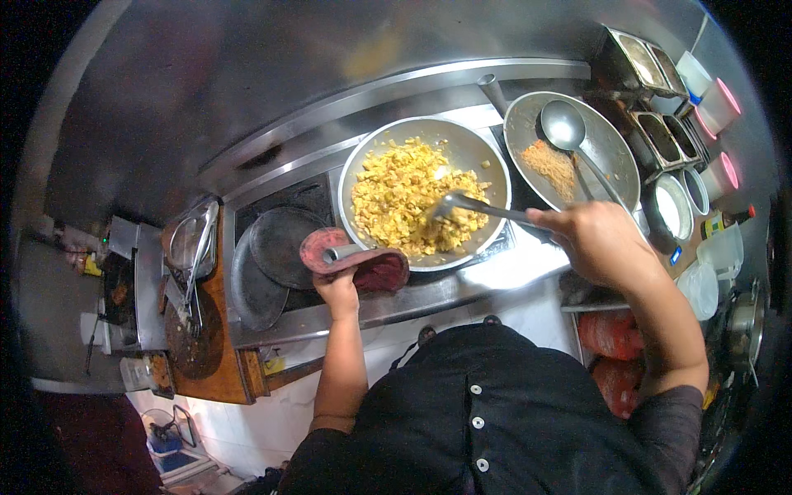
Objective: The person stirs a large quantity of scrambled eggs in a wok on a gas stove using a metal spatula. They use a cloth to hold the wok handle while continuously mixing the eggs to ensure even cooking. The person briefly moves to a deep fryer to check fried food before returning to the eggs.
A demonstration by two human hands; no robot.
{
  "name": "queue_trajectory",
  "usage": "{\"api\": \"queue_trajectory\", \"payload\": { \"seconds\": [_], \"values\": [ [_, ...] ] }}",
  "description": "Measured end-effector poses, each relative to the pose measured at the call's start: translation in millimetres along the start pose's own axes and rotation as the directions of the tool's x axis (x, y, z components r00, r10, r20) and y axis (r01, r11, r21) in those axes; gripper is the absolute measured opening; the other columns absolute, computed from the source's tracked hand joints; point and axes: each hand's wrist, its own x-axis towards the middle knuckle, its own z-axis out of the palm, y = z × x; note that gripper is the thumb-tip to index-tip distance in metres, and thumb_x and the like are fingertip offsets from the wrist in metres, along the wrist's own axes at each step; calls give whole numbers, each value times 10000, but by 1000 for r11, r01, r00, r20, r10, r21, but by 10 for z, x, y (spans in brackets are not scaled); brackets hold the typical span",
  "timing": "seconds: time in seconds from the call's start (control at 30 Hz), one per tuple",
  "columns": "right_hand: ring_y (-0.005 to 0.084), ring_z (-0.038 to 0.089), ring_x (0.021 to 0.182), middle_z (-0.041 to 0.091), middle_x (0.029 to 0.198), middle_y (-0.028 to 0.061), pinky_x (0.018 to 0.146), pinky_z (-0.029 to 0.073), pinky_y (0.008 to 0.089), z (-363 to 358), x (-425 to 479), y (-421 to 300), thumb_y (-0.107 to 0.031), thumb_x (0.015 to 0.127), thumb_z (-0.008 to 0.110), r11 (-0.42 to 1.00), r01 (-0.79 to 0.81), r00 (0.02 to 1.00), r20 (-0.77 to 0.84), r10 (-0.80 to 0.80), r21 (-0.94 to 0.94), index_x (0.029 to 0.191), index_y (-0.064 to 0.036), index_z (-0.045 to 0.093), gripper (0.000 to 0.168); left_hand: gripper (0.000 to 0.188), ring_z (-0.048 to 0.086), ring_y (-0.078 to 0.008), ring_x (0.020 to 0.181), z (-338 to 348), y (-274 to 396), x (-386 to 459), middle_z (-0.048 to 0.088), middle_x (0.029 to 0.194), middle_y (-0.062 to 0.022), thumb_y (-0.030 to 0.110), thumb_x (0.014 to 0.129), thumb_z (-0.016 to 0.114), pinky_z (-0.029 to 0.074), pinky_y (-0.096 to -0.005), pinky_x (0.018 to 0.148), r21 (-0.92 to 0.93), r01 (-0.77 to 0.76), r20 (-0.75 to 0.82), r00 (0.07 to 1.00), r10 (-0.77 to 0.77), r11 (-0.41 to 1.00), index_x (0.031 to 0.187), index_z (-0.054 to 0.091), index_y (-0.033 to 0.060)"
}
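A metal wok [473,133] on the stove holds a heap of chopped yellow food [402,192], which looks like egg with brown bits. My left hand [337,288] grips the wok's hollow handle [341,252] through a folded red cloth pad [383,271]. In my right hand [591,241] is the handle of a metal cooking ladle [489,207]; its blurred head is down in the food at the wok's right side. A second wok [609,145] stands to the right, with thin brown noodle-like food [550,168] and another ladle [563,125] resting in it.
Dark round pans [263,309] lie on the stove's left part. Farther left are tongs [197,260] and a round chopping board [198,334]. Metal containers [659,139], plastic tubs [721,176] and a bottle [724,221] crowd the right. Someone's dark red clothing [93,439] shows at lower left.
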Motion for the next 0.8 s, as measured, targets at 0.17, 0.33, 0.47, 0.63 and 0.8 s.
{"api": "queue_trajectory", "payload": {
  "seconds": [0.17, 0.33, 0.47, 0.63, 0.8],
  "values": [
    [265, 641, 745, 635, 785, 133, 613, 519, 379, 439, 265, -170, -95, 814, 466, 998, -49, 997, 55, 48, 27, 1221, -219, 514, 428, 391, 563, -158, 918, 49, -127, 21, 587, 1015, -39, -80, 643, 660, 438, -292, 825, -21, 25, -65, 998, -26, 999, 1018, 581, -3],
    [296, 632, 743, 642, 844, 148, 655, 504, 414, 291, 275, 25, -183, 850, 497, 948, -92, 994, -25, 105, 305, 1195, -241, 545, 353, 340, 570, -172, 908, 77, 57, -8, 605, 985, -35, -71, 644, 626, 435, -313, 829, -47, 13, -74, 997, -17, 999, 975, 607, 5],
    [279, 637, 765, 644, 865, 135, 642, 514, 411, 329, 694, 75, -146, 838, 489, 943, -89, 976, -162, 147, 322, 1210, -280, 525, 397, 397, 574, -164, 886, 141, 90, -29, 596, 988, -46, -97, 615, 641, 453, -288, 799, -42, -1, -58, 998, -2, 999, 998, 585, -10],
    [263, 645, 739, 646, 835, 117, 627, 527, 389, 579, 869, -103, -107, 825, 465, 989, 131, 991, -27, -129, 67, 1253, -313, 470, 475, 432, 561, -170, 911, 82, 76, 123, 585, 1011, -54, -101, 612, 602, 444, -293, 817, -24, 17, -130, 991, -20, 1000, 1033, 563, -9],
    [264, 627, 688, 614, 772, 120, 603, 501, 387, 24, 296, 246, -136, 818, 480, 994, 100, 992, 76, -96, -49, 1223, -248, 518, 422, 428, 549, -173, 931, -104, 5, 248, 580, 1009, -56, -74, 609, 591, 425, -282, 834, 59, -24, -131, 991, 31, 998, 1030, 551, -8]
  ]
}}
